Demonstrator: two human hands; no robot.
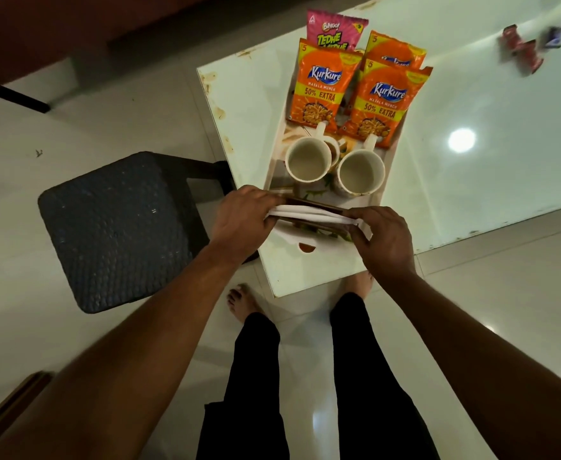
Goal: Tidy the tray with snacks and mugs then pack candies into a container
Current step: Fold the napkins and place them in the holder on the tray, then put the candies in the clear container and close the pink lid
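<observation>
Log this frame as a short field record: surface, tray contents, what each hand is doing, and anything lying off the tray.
surface: glossy white table
tray: white tray near the table's corner
snacks: three orange Kurkure packets and a pink Bingo packet, at the tray's far end
mugs: two empty mugs, side by side, nearer the person
left hand: left hand gripping one end of a white folded cloth
right hand: right hand gripping the other end
off tray: small wrapped candies on the far table, blurred
beside table: dark stool
</observation>
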